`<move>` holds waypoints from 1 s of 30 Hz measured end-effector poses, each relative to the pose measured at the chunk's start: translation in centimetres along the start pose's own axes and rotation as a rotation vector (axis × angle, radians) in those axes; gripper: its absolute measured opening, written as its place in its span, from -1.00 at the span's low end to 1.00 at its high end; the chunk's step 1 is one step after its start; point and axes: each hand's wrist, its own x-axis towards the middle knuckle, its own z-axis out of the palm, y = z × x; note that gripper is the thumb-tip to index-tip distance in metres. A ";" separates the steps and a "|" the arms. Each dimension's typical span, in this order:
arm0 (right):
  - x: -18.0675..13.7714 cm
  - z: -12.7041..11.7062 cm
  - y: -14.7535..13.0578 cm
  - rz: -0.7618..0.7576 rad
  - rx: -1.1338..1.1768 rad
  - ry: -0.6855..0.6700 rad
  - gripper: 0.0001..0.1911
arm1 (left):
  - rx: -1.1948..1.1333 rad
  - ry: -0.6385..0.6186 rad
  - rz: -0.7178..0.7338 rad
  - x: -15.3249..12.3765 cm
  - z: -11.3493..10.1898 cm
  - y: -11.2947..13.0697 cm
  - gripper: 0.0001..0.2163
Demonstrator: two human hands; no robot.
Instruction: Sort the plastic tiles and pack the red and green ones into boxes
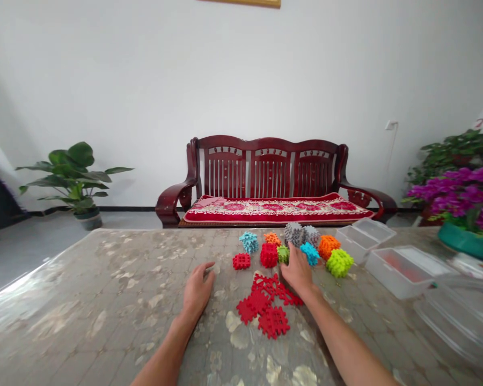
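Note:
My left hand [198,288] rests on the tablecloth left of the blocks. Its thumb and fingers are apart with nothing between them. Among the blocks, my right hand [298,269] reaches forward, a finger stretched out toward the dark grey block [293,234]. Just left of those fingers sits a small green block [283,254]; whether they touch it I cannot tell. A red cube [269,255] and a flat red block [241,261] stand further left. A blue block [310,253] lies right of the hand, partly covered. Loose red interlocking pieces [261,303] lie flat between my forearms.
Light blue [248,242], orange [329,246] and lime [339,262] blocks stand about. Clear plastic boxes [402,271] are at the right, one with red pieces inside. A teal flowerpot [467,241] is beyond them. A wooden bench [269,171] stands behind the table.

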 end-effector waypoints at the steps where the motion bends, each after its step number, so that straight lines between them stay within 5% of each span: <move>1: 0.1 0.1 -0.2 0.017 -0.018 -0.020 -0.31 | 0.006 -0.001 0.016 -0.1 0.0 -0.2 -0.67; 17: 0.2 -0.2 -0.2 0.127 -0.248 -0.086 -0.51 | 0.201 -0.066 0.124 -0.1 0.4 -0.5 -0.70; 30: 0.2 -1.0 -0.1 0.149 -0.232 -0.129 -0.47 | 0.231 -0.090 0.111 -0.1 0.4 -0.2 -0.70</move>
